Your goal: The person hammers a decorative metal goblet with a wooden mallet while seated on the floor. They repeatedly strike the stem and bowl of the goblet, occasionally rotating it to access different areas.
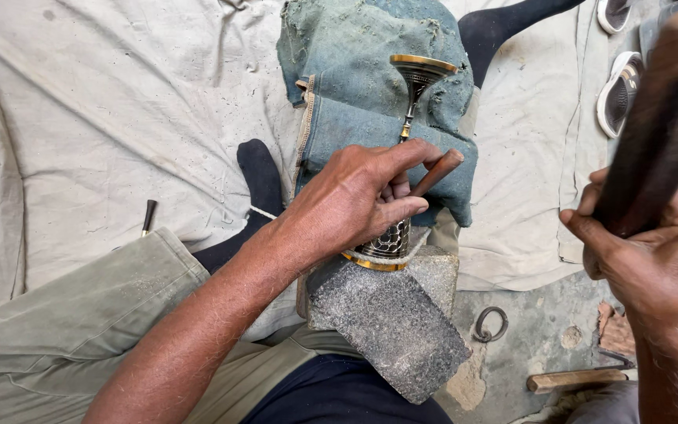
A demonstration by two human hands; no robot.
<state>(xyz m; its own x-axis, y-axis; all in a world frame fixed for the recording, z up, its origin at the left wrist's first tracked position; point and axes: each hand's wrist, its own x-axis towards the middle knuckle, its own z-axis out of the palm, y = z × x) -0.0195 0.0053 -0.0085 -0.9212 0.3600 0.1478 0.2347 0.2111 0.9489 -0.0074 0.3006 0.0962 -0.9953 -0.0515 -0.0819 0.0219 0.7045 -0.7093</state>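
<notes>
A dark engraved metal goblet [415, 78] with gold rims lies on its side across a grey stone block [392, 322] and folded blue denim cloth [370, 102]. My left hand [362, 200] presses on the goblet's patterned body and holds a thin wooden-handled chisel [437, 173] against it. My right hand [649, 251] is raised at the right edge, gripping a dark wooden mallet [661, 126] that points up and blurs toward the top corner.
A pale canvas sheet [119, 118] covers the ground. My black-socked foot [260, 177] rests on it. A small tool handle [148, 216] lies left. A metal ring [490, 323] and wooden-handled tool [574, 380] lie on concrete; sandals [620, 90] sit top right.
</notes>
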